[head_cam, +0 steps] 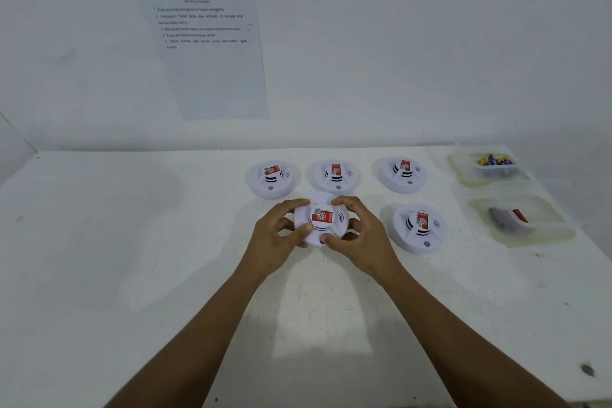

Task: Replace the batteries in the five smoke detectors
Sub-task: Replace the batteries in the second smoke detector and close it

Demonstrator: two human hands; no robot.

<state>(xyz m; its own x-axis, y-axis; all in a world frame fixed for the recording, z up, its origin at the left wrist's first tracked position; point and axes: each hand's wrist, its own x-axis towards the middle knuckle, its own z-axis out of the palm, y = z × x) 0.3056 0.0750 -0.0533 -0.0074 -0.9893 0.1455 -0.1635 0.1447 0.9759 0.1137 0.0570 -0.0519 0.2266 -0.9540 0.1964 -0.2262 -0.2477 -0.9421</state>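
A person's left hand (281, 237) and right hand (362, 233) clasp a white smoke detector (323, 219) from either side at mid-counter (132, 242), fingers curled round its rim. Three other detectors (336, 175) stand in a row beyond it and a fourth detector (419, 228) just to its right. Batteries (493, 161) lie in clear trays (546, 235) at the right edge.

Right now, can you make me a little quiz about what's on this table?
1. How many smoke detectors rest untouched on the table?
2. True or false: the left hand and the right hand both hold the fifth detector.
3. The two battery tubs stand on the person's: A left, B right, C lap.

Key: 1 four; 2 true; 3 B.
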